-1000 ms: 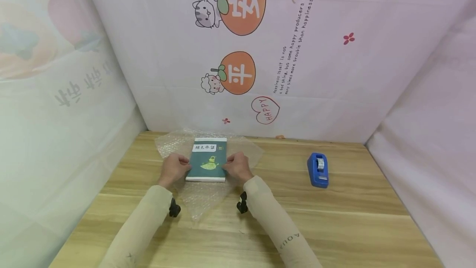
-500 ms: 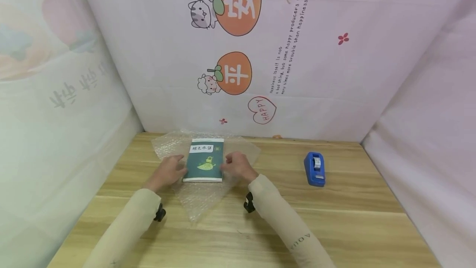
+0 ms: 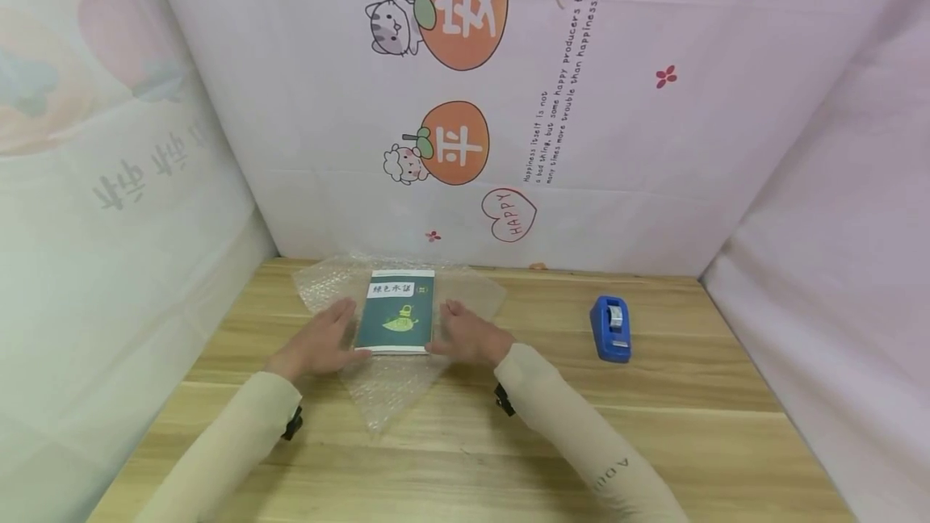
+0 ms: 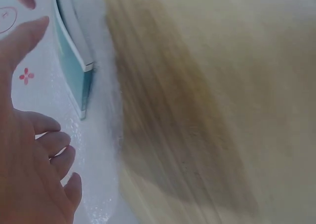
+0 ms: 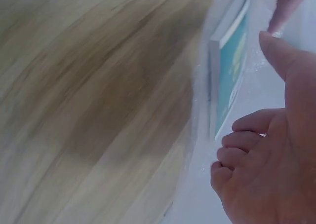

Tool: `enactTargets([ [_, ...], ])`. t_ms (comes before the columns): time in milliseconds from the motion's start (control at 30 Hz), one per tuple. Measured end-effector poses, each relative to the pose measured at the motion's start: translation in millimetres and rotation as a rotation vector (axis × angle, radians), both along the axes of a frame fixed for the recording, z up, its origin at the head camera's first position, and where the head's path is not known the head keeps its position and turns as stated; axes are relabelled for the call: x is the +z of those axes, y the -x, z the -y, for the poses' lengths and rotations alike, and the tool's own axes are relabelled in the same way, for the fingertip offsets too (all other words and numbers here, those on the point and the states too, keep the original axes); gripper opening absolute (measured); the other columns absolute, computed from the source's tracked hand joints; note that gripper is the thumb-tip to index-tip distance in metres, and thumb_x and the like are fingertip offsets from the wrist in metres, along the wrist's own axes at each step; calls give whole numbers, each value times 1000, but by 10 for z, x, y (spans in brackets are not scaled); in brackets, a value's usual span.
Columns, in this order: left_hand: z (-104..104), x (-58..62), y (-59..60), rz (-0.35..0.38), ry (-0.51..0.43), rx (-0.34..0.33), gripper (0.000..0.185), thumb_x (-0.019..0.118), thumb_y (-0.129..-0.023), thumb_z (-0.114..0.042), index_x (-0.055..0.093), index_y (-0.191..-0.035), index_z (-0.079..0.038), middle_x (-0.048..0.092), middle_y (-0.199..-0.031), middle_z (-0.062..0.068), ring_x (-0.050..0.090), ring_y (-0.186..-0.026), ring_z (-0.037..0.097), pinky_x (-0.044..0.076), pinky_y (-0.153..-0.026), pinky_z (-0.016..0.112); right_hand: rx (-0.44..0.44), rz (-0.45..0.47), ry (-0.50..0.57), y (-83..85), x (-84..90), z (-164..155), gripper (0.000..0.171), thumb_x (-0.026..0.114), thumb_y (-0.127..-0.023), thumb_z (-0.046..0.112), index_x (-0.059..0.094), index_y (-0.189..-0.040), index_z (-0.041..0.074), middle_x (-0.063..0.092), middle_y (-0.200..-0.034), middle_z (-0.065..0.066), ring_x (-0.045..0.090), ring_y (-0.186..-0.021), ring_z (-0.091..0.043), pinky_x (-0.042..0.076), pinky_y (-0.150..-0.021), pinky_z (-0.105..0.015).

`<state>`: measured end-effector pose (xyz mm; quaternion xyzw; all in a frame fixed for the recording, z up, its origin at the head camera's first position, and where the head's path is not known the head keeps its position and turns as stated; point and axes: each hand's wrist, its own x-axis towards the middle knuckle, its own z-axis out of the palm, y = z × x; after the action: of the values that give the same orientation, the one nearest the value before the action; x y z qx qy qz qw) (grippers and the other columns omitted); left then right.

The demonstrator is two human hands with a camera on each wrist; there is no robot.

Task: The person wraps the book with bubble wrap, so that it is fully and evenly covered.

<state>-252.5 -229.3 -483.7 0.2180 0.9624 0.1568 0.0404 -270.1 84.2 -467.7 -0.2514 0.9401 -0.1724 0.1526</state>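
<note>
A green book (image 3: 395, 318) with a white title label and a yellow-green picture lies flat on a sheet of clear bubble wrap (image 3: 388, 391). My left hand (image 3: 323, 339) is at the book's left side, its thumb by the near left corner. Opposite it, my right hand (image 3: 468, 336) has its thumb right at the near right corner. Fingers of both hands are spread and relaxed. From the left wrist view, the book (image 4: 71, 68) stands beyond the fingertips; the right wrist view has the book's edge (image 5: 216, 86) close to the loosely bent fingers.
A blue tape dispenser (image 3: 611, 329) holding a roll of tape stands on the right of the wooden table (image 3: 552, 442). Printed white cloth (image 3: 617, 208) rises behind the table and along both sides.
Fingers that were at the book's sides have loosened and spread, and both hands have shifted outward and toward the near corners. The book stays on the wrap; the view has turned slightly right.
</note>
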Motion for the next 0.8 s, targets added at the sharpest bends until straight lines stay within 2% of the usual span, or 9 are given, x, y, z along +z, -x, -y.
enactTargets([
  [167,36,-34,-35,-9,51,-13,111,71,-93,-60,25,-160,16,22,-169,36,24,-159,53,25,-130,64,52,-102,-136,-36,-20,-78,99,55,-103,63,21,-166,-4,17,-176,-23,14,-166,-36,17,-136,-45],
  [400,56,-156,-85,47,22,-19,124,69,-88,-71,20,-161,16,17,-170,36,20,-159,54,20,-129,69,85,-199,-268,-46,-105,-183,101,49,-101,71,24,-166,-3,19,-176,-21,17,-166,-34,18,-137,-43],
  [500,66,-211,-102,64,6,-22,128,66,-86,-77,18,-162,15,15,-171,37,19,-159,54,18,-129,70,73,-192,-260,-59,-142,-223,104,51,-100,72,24,-166,-4,19,-176,-22,16,-166,-34,18,-137,-43],
  [600,81,-285,-100,48,-12,-40,130,65,-85,-80,19,-162,14,17,-170,38,20,-158,55,21,-127,71,65,-177,-247,-69,-186,-259,104,53,-100,71,23,-165,-5,18,-176,-23,16,-166,-35,18,-137,-44],
  [800,57,-288,-104,58,-22,-47,130,64,-85,-81,23,-159,18,20,-167,42,21,-156,59,21,-127,72,48,-137,-260,-84,-260,-305,102,52,-101,68,21,-165,-6,17,-176,-23,16,-166,-35,18,-137,-44],
])
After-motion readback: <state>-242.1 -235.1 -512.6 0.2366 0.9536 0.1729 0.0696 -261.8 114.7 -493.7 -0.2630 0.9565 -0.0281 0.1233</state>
